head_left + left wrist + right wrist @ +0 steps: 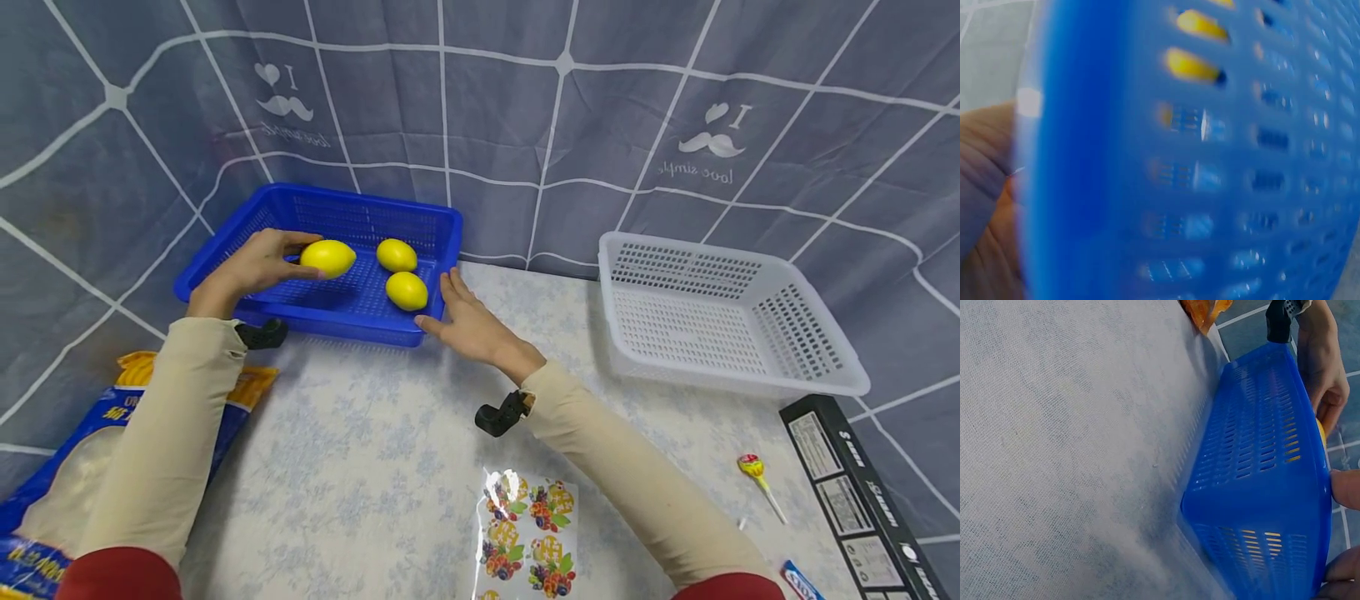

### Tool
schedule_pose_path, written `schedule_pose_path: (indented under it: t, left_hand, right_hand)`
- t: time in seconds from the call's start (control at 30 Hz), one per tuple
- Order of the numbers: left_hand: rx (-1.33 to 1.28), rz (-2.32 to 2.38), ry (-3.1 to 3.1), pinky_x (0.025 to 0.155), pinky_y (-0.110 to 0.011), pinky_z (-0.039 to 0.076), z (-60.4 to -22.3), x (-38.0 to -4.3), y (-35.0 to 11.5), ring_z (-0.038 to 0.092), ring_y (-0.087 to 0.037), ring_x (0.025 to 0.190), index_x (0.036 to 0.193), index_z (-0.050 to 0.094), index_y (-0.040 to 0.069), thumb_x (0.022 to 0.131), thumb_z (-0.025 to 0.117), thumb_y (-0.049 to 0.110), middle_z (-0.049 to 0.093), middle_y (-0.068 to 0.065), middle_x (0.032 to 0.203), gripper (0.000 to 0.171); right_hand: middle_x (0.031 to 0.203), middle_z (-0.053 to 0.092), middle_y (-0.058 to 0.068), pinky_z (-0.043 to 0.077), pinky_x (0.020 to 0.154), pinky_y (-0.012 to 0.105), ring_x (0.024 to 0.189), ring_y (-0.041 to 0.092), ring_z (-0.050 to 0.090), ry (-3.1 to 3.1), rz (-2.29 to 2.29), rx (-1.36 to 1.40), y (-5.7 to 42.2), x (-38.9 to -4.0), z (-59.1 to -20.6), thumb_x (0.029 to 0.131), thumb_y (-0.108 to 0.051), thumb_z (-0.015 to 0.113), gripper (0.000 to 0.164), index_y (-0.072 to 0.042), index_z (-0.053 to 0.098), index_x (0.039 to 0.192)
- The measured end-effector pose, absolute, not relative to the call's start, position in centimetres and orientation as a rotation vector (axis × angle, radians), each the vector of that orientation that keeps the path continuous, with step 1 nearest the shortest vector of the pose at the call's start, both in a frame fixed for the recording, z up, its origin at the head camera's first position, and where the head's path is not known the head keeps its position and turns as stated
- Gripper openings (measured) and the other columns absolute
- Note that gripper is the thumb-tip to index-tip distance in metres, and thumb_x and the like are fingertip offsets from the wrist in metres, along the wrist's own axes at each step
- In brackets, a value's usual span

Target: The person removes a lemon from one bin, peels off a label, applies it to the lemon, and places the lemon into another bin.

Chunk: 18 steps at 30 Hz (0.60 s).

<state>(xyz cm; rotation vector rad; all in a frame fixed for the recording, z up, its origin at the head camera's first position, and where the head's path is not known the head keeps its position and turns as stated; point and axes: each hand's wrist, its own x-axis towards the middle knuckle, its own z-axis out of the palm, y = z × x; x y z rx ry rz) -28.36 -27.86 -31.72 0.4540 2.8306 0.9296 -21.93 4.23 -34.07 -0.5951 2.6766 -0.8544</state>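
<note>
My left hand [255, 267] pinches a yellow lemon [330, 259] between thumb and fingers, over the left part of a blue plastic basket [330, 322]. Two more lemons lie in the right half of that basket, a rear lemon [396, 255] and a front lemon [407, 292]. At the basket's right end, my right hand [480, 325] rests against the rim, fingers straight and thumb spread toward the front corner. The slotted basket wall [1147, 150] fills most of the left wrist view, with yellow showing through the slots.
A white plastic basket [611, 333] stands at the back right. Beside it are a long black box [862, 500] and a lollipop [752, 468]. A fruit sticker sheet [528, 533] lies at the front. A blue and yellow bag [82, 467] lies under my left forearm. A grey curtain [495, 125] hangs behind.
</note>
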Motion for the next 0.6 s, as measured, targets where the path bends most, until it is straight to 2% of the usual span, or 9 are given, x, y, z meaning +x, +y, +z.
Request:
schedule_pose_path:
  t: [0.2,0.6]
  left_hand:
    - [0.474,1.032,2.784,0.103,-0.055,0.041,-30.7,-27.6,-26.4,0.043,-0.043,0.133,0.145,0.043,-0.004,0.09,0.073,0.018,0.043,-0.03,0.145,0.066]
    - [0.627,1.164,2.699,0.106,-0.051,0.041,-29.1,-26.7,-22.2,0.045,-0.038,0.133,0.144,0.047,-0.002,0.091,0.072,0.014,0.048,-0.025,0.143,0.061]
  right_hand:
    - [0.164,-0.009,0.01,0.009,0.121,0.042,0.15,0.024,0.001,2.68,-0.865,-0.611,4.4,-21.8,-34.1,0.1,-0.053,0.048,0.086,-0.006,0.005,0.157]
    - [0.164,-0.004,0.009,0.012,0.12,0.044,0.15,0.027,0.007,2.683,-0.901,-0.61,4.7,-21.8,-33.9,0.098,-0.052,0.052,0.086,-0.006,0.009,0.157]
